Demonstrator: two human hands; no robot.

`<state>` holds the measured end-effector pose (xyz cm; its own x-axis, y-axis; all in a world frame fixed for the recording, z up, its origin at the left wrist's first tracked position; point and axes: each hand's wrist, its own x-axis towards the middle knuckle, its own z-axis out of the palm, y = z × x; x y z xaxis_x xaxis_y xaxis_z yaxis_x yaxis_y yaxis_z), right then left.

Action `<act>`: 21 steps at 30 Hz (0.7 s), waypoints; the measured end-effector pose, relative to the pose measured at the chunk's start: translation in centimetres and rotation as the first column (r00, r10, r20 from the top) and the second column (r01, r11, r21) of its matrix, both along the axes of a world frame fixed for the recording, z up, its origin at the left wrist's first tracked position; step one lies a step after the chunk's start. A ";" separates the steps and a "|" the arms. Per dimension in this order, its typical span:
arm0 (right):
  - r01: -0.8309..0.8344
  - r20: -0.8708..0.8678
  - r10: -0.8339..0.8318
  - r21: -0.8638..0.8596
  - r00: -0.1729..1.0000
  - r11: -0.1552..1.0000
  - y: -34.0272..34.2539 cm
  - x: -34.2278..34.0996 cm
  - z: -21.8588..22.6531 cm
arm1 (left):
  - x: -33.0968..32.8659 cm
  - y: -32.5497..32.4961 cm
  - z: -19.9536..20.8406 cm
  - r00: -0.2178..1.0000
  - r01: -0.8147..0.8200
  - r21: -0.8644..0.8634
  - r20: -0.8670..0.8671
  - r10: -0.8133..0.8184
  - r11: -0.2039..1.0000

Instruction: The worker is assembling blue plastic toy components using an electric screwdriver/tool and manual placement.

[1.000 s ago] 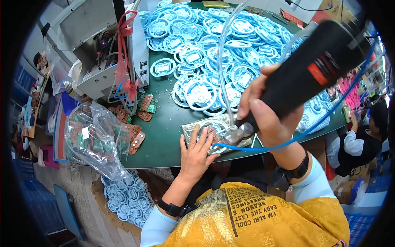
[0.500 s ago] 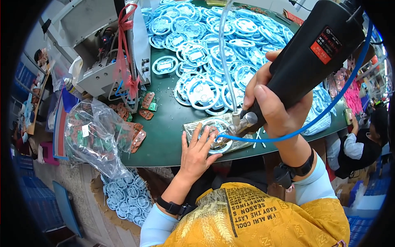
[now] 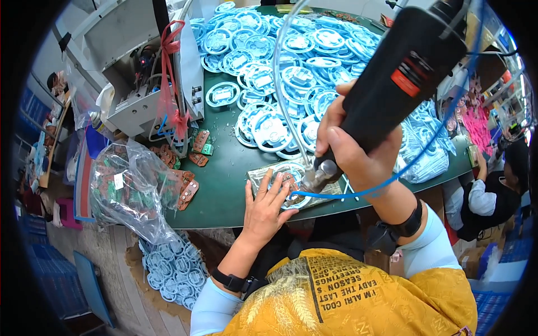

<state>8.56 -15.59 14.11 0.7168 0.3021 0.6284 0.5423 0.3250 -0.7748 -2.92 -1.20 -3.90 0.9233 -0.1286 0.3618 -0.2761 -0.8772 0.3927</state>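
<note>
My right hand [image 3: 364, 159] is wrapped round a black electric screwdriver [image 3: 386, 98], tilted with its tip down and left. A clear feed tube [image 3: 278, 84] and a blue hose [image 3: 347, 196] run to its metal nose [image 3: 324, 169]. The tip points at a small brown circuit board [image 3: 288, 179] lying in a light-blue plastic ring part [image 3: 303, 203]; whether it touches is hidden. My left hand [image 3: 263, 215] lies flat with fingers spread, fingertips on the ring part's left side. Beneath the part is a flat, yellowish block [image 3: 255, 178].
Light-blue ring parts [image 3: 258, 78] are heaped across the green table [image 3: 224, 210]. At left stand a grey metal machine [image 3: 131, 112] and a clear bag of circuit boards [image 3: 120, 182]. More ring parts [image 3: 174, 269] fill a box below. Another person [image 3: 487, 196] sits at right.
The screwdriver and my right hand have shifted left, bringing the nose nearer my left fingers. My left hand stays almost in place on the ring part.
</note>
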 end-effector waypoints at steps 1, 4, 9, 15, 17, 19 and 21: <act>0.021 0.014 -0.020 -0.034 1.000 0.999 -0.3 0.3 0.6 | 0.1 0.1 0.2 1.000 0.007 0.024 -0.018 -0.006 1.000; 0.101 -0.047 -0.101 0.011 0.994 0.995 -1.2 0.4 2.9 | -0.1 0.3 0.5 0.999 -0.004 0.005 -0.040 0.004 1.000; 0.284 -0.026 -0.283 0.023 0.959 0.959 -3.4 3.5 3.4 | 0.8 1.0 2.0 0.996 0.064 -0.058 -0.055 -0.068 0.996; 0.467 0.070 -0.462 -0.103 0.884 0.878 -5.5 6.6 0.5 | 6.3 2.8 2.0 0.935 -0.342 -0.362 -0.044 0.351 0.867; 0.508 0.078 -0.502 -0.169 0.861 0.845 -6.7 6.8 0.4 | 9.3 3.9 1.7 0.903 -0.429 -0.330 -0.188 0.387 0.841; 0.611 0.169 -0.587 -0.186 0.792 0.770 -7.4 6.7 -0.6 | 11.2 5.3 0.5 0.841 -0.519 -0.282 -0.337 0.424 0.807; 0.810 0.386 -0.737 -0.050 0.555 0.584 -9.3 6.0 -1.3 | 12.6 6.1 -0.7 0.829 -0.524 -0.354 -0.421 0.368 0.775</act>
<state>14.55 -24.86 12.78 0.5246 -0.1376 0.8402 0.7103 -0.4734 -0.5210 9.64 4.94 -4.62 0.9038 0.4259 -0.0414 0.3076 -0.5793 0.7548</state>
